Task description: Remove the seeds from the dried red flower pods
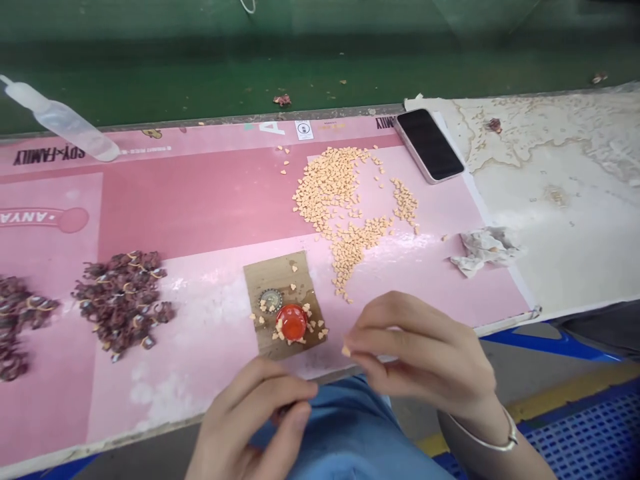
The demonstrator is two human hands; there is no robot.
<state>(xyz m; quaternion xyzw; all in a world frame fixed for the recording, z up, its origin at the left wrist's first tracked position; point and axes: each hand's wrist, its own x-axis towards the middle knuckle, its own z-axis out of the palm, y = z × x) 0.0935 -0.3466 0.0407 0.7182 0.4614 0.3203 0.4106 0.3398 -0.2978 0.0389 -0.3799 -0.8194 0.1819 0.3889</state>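
The right hand (420, 353) clamps a small peach-coloured chip (345, 351) between thumb and fingertips, just past the near edge of a pink printed mat (200, 200). The left hand (250, 417) curls with its fingers together over a blue garment (345, 427); whether it grips anything I cannot tell (its fingers hide whatever may lie inside). Just ahead, a square of brown cardboard (280, 277) bears a red cap (291, 322), a crimped metal bottle cap (271, 300) and scattered chips, apparently placed within easy reach of both hands. Open mat surrounds it. Farther off lies a loose heap of chips (333, 193), with 2 heaps of dark maroon bundles (123, 303) well to the left. A crumpled tissue (485, 250) and a black phone (429, 145) sit near the mat's right edge, and a plastic squeeze bottle (60, 120) lies along its far edge.
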